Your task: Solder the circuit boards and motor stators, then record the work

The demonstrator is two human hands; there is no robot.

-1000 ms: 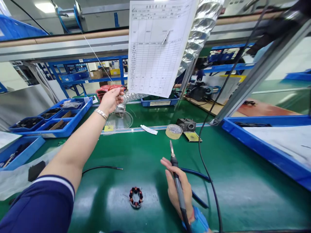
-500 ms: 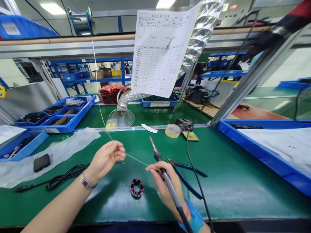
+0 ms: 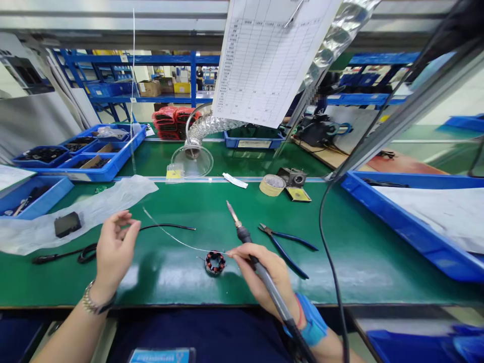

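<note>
Right hand (image 3: 279, 271) holds a soldering iron (image 3: 269, 285) and wire (image 3: 188, 245); left hand (image 3: 114, 252) hovers.

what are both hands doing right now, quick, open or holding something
Left hand: open, fingers loosely curled, nothing visibly held.
Right hand: closed, holding the iron, with the thin wire pinched at its fingertips.

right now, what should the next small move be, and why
I'd probably bring the left hand over to steady the copper-wound ring: that hand looks empty, no hand holds the ring, and the right hand carries both the soldering iron and thin wire.
</note>
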